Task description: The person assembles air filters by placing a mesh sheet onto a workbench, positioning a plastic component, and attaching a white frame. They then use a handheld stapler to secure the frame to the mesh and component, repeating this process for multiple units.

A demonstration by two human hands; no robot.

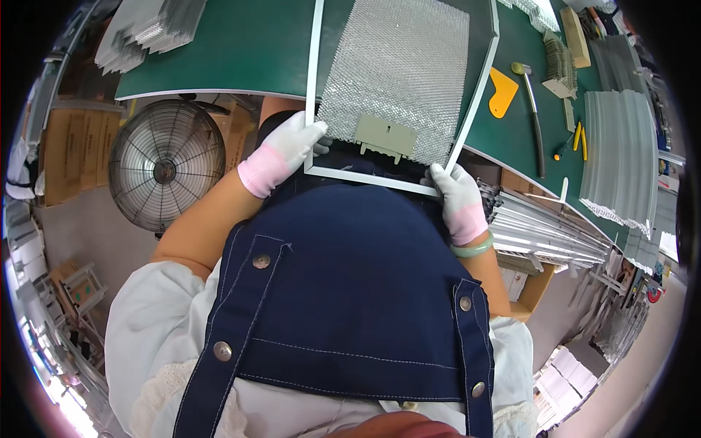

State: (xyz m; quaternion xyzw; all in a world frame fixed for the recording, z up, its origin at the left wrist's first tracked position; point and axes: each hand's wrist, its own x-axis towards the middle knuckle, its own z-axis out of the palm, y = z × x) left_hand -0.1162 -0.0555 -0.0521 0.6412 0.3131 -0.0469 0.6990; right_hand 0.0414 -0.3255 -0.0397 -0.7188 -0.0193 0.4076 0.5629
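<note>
A thin white metal frame point(312, 80) reaches from the green table out over my lap. Gloved in white with a pink cuff, my left hand point(290, 144) is closed on its near left corner. At the near right corner my right hand point(458, 191), in a matching glove, grips the same frame with the thumb on top. Inside the frame lies a silvery mesh panel point(401, 66). A grey-green plastic latch piece point(385, 136) with small prongs sits at the panel's near edge. My fingers beneath the frame are mostly hidden.
The green table point(241, 51) bears a stack of mesh sheets point(157, 29), a hammer point(535, 109), a yellow-orange scraper-like piece point(502, 93), yellow-handled pliers point(580, 140) and pale strips point(617, 157). A floor fan point(166, 168) stands left, metal profiles point(540, 226) below right.
</note>
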